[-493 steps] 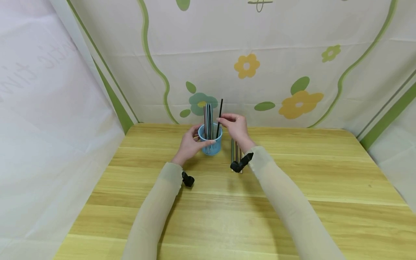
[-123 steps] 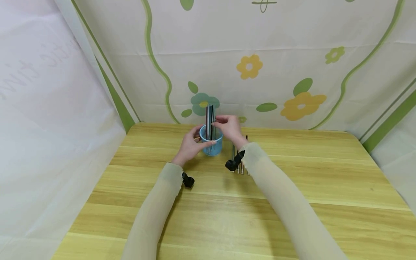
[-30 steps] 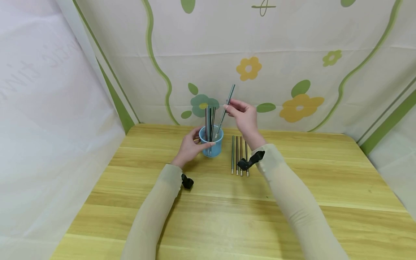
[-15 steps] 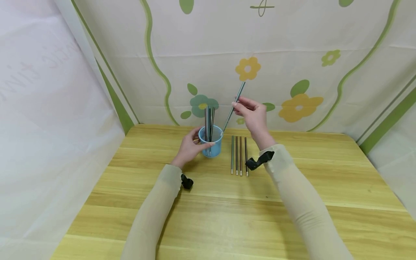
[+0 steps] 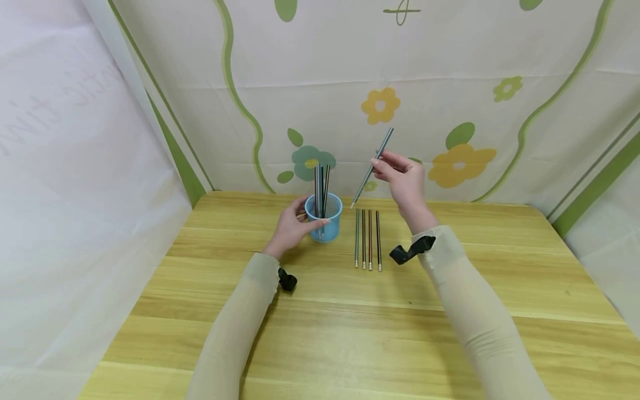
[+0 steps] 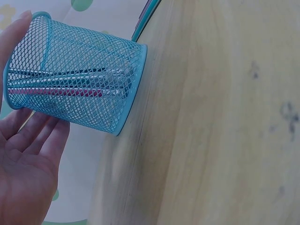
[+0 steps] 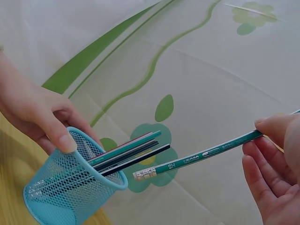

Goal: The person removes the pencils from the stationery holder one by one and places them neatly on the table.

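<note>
Rightward since earlier: green HB pencil point(image 7: 206, 153), now clear of mesh pencil cup point(image 5: 332, 230), pinched near mid-shaft by right hand point(image 5: 407, 186). Left hand point(image 5: 291, 226) grips cup. Pencil likely light, stiff, slick; mid-shaft hold suits. Far end perhaps unsharpened. Four pencils point(image 5: 370, 239) on bench point(image 5: 300, 344) between hands.

Table point(image 5: 320, 339) with cup point(image 5: 333, 229), four pencils point(image 5: 364, 239)

The left sleeve point(image 5: 225, 339) is pale cream and smooth; the right sleeve point(image 5: 477, 316) matches, wrinkled at the forearm. A stubby black mount point(image 5: 287, 280) sits at the greyish left cuff point(image 5: 263, 270), a bent black bracket point(image 5: 411, 251) at the right cuff point(image 5: 445, 248). The left hand point(image 5: 290, 229) and right hand point(image 5: 409, 186) are bare.
</note>
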Demonstrator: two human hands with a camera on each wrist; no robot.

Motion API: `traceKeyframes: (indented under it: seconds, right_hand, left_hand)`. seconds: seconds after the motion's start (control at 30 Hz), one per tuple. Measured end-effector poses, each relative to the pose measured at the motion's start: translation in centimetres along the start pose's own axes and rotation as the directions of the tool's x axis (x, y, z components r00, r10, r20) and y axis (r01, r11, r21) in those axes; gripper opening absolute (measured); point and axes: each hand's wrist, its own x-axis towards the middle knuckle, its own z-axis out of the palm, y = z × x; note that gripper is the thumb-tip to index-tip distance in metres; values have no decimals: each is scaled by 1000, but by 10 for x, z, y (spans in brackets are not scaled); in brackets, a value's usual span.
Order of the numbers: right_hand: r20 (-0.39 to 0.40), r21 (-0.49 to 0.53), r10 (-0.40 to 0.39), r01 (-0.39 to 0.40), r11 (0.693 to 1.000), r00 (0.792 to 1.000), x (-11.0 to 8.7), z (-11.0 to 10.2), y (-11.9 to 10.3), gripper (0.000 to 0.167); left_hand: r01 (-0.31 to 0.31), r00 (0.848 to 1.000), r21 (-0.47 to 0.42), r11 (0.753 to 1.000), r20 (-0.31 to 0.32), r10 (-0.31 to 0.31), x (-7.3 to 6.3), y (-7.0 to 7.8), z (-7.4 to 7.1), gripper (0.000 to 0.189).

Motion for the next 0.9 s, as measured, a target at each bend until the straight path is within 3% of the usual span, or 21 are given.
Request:
traceKeyframes:
  seconds: [0.5, 0.9]
  right_hand:
    - [-50, 50, 24, -21, 999, 998, -2, -23, 10, 42]
    - [-52, -2, 52, -53, 999, 997, -3, -37, 19, 36]
  left_hand:
    - [-11, 1000, 28, 1000, -18, 12, 1, -5, -1, 80]
    - [12, 1000, 30, 999, -21, -11, -2, 0, -1, 82]
